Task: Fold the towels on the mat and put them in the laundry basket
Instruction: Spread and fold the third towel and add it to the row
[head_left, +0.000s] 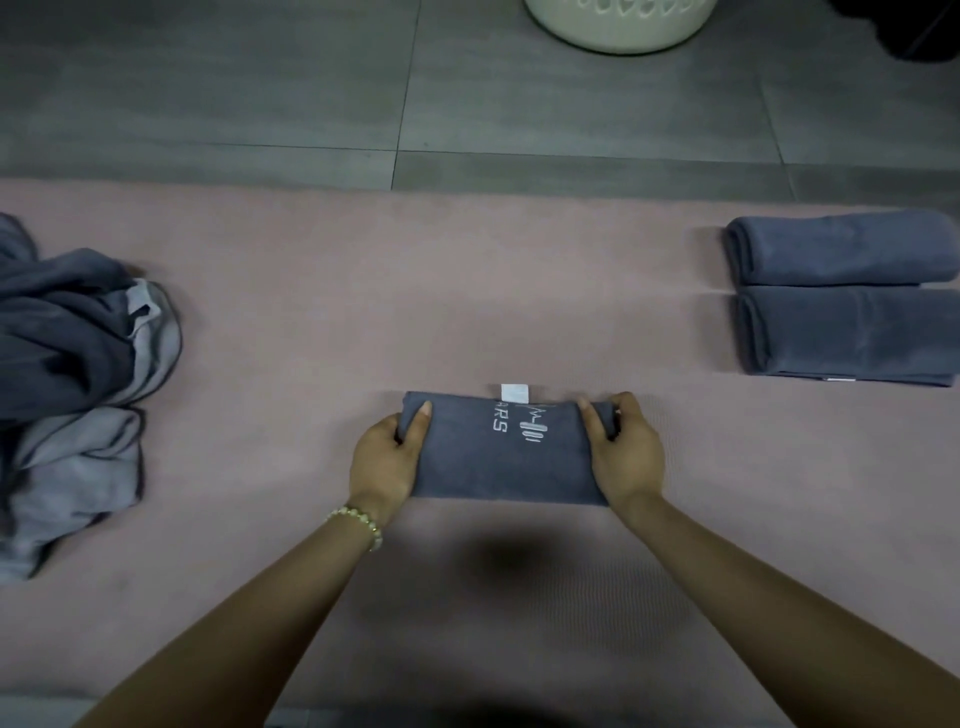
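While left hand (384, 460) and right hand (627, 453) clasp one towel (506, 462), two folded towels (841, 249) (852, 332), one pile (72, 364) nearby.

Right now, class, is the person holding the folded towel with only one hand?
No: the left hand and the right hand each grip one end of the folded towel.
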